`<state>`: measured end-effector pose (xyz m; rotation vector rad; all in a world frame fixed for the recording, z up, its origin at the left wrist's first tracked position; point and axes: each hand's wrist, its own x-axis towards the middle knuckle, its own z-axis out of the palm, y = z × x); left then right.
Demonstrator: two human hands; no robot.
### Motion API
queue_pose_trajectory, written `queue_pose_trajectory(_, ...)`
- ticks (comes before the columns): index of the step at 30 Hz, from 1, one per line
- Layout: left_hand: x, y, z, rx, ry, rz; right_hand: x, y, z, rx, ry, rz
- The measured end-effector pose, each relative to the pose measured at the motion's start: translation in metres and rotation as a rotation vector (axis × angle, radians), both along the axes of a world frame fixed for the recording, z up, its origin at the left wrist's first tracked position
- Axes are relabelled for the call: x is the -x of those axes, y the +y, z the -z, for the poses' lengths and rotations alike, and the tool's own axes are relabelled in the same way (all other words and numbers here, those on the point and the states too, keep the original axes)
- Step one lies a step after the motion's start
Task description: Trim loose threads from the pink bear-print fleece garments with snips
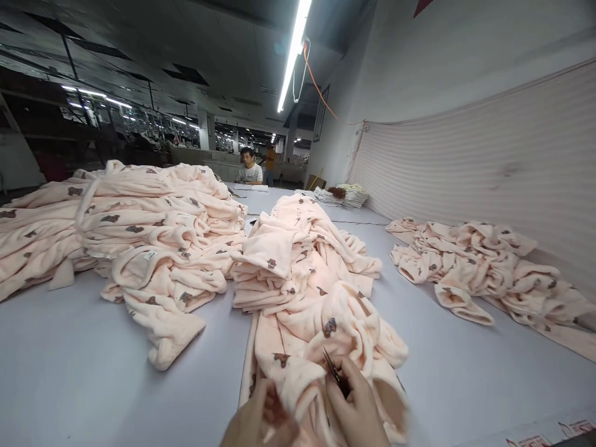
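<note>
A glaring white tube light (295, 56) overhead, with a faint bluish flare beside it, brightens my table (69, 379), while the ceiling (139, 37) and far left of the hall sink into dimness, dotted by small distant lamps. Soft shadows fill the folds of the pale pink garments (302, 248) and pool faintly beneath them. My left fingers (274, 406) smear with motion, my right fingers (347, 372) look crisper, the distant background is soft, and the wide view tilts and stretches things toward its edges.

bare left hand (261, 417), partly blurred; bare right hand (354, 403)
</note>
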<state>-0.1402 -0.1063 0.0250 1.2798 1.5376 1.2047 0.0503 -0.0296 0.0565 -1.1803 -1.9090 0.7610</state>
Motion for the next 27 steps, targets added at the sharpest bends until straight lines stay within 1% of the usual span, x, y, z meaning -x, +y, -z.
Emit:
queue_pose_trajectory(2,-0.021,0.002,0.005,-0.060,-0.082,-0.012,-0.006,-0.001,-0.004,-0.034,-0.070,0.012)
queue_pose_trajectory(5,-0.042,0.014,0.003,-0.117,-0.110,-0.070,-0.017,-0.003,-0.001,-0.059,-0.115,0.079)
queue_pose_trajectory(7,-0.050,0.022,0.000,-0.058,-0.089,-0.104,-0.021,-0.004,0.003,-0.005,-0.034,0.067)
queue_pose_trajectory(9,-0.054,0.029,-0.004,0.002,-0.118,-0.130,-0.025,-0.005,0.006,0.038,0.026,0.031)
queue_pose_trajectory(10,-0.055,0.031,-0.005,-0.005,-0.150,-0.137,-0.028,-0.005,0.006,0.027,0.010,0.035)
queue_pose_trajectory(12,-0.054,0.034,-0.008,-0.095,-0.199,-0.134,-0.036,-0.003,0.003,-0.049,-0.105,0.091)
queue_pose_trajectory(13,-0.053,0.033,-0.009,-0.153,-0.191,-0.131,-0.041,-0.002,0.000,-0.088,-0.176,0.124)
queue_pose_trajectory(15,-0.048,0.031,-0.011,-0.246,-0.093,-0.150,-0.050,-0.001,-0.007,-0.127,-0.284,0.160)
queue_pose_trajectory(17,-0.044,0.027,-0.013,-0.319,0.007,-0.169,-0.052,-0.003,-0.017,-0.138,-0.333,0.125)
queue_pose_trajectory(18,-0.043,0.025,-0.014,-0.345,0.037,-0.173,-0.050,-0.005,-0.022,-0.148,-0.342,0.081)
queue_pose_trajectory(21,-0.043,0.022,-0.016,-0.378,0.051,-0.187,-0.033,-0.015,-0.032,-0.183,-0.338,-0.045)
queue_pose_trajectory(23,-0.044,0.021,-0.015,-0.370,0.026,-0.195,-0.020,-0.020,-0.031,-0.185,-0.347,-0.049)
queue_pose_trajectory(25,-0.045,0.021,-0.015,-0.336,-0.030,-0.199,-0.013,-0.021,-0.025,-0.177,-0.359,-0.008)
queue_pose_trajectory(27,-0.044,0.022,-0.014,-0.298,-0.097,-0.196,-0.012,-0.020,-0.017,-0.187,-0.344,0.011)
